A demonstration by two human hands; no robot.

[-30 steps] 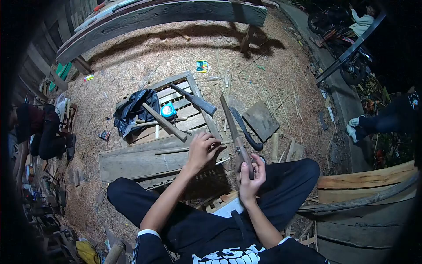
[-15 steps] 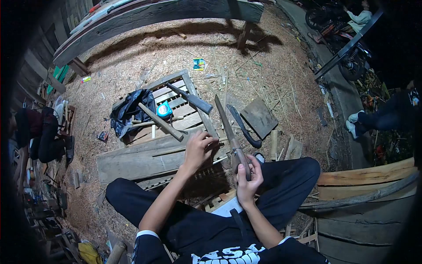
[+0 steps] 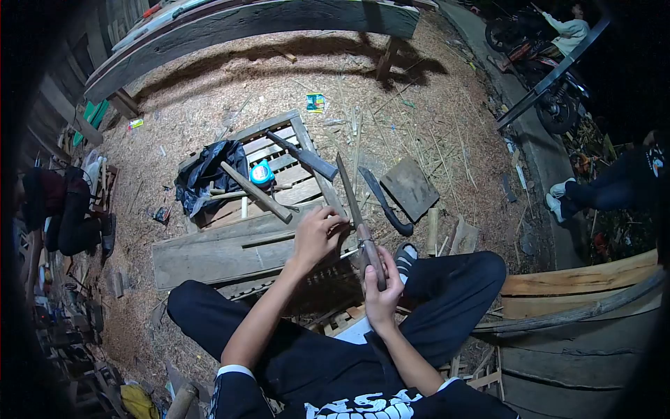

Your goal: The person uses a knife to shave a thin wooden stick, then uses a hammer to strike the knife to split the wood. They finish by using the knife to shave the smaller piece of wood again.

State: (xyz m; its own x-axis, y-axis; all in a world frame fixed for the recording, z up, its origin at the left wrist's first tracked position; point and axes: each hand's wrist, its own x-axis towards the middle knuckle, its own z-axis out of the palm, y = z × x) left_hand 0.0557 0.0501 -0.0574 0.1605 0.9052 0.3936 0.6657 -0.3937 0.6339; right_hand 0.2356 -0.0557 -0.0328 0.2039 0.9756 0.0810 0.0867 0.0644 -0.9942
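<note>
My right hand (image 3: 384, 286) is closed round the brown handle of a long knife (image 3: 351, 192). Its narrow dark blade points up and away from me, tilted slightly left. Left of the handle, my left hand (image 3: 319, 236) has its fingers curled and pinched together. Whatever may lie between those fingertips is too small to make out. Beneath it are a wide grey plank (image 3: 202, 262) and a slatted wooden frame (image 3: 301, 126). A second curved blade with a dark handle (image 3: 394, 220) lies on the ground right of the knife.
On the slats are a wooden-handled tool (image 3: 258, 194), a blue tape measure (image 3: 262, 173), a black plastic bag (image 3: 202, 178) and a chisel-like tool (image 3: 307, 159). A square board (image 3: 410, 188) lies to the right. A long bench (image 3: 244, 43) stands ahead. Other people sit left and stand right.
The knife and my right hand have shifted slightly left and down, and the blade has turned a little. My left hand stays nearly where it was, fingers still pinched.
</note>
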